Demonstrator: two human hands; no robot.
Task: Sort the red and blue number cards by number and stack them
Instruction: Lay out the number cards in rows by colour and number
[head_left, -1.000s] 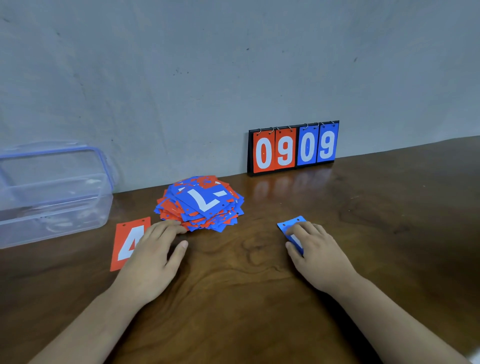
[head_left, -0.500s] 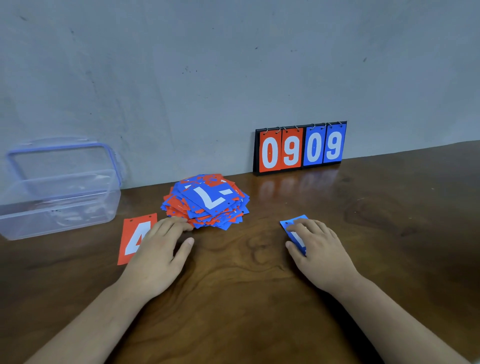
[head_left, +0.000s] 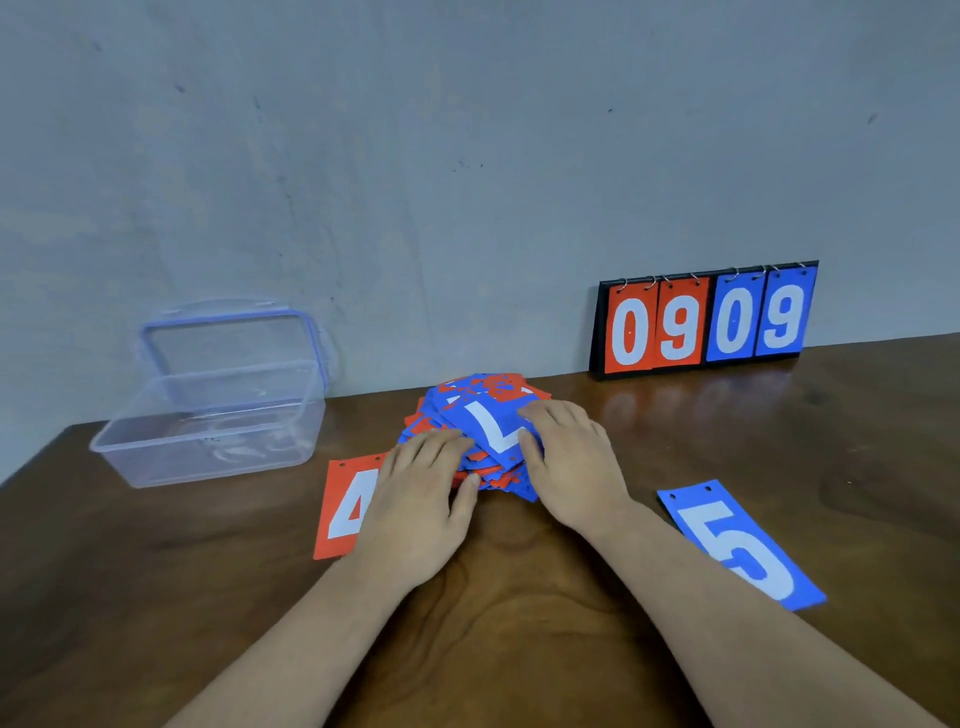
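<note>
A loose heap of red and blue number cards (head_left: 480, 400) lies in the middle of the wooden table (head_left: 519, 597), a blue 7 on top. My left hand (head_left: 421, 493) rests with straight fingers on the heap's near left side. My right hand (head_left: 569, 457) lies on the heap's right side, fingers over the blue 7, thumb at the card's edge. A red 4 card (head_left: 345, 512) lies flat to the left, partly under my left hand. A blue 5 card (head_left: 737, 545) lies flat to the right, apart from both hands.
A clear plastic box (head_left: 208, 431) with its lid up stands at the back left against the wall. A small flip scoreboard (head_left: 704, 325) reading 09 in red and 09 in blue leans on the wall at the back right.
My right hand left the blue 5 card on the table and moved left onto the heap. My left hand slid forward from beside the red 4 onto the heap's edge.
</note>
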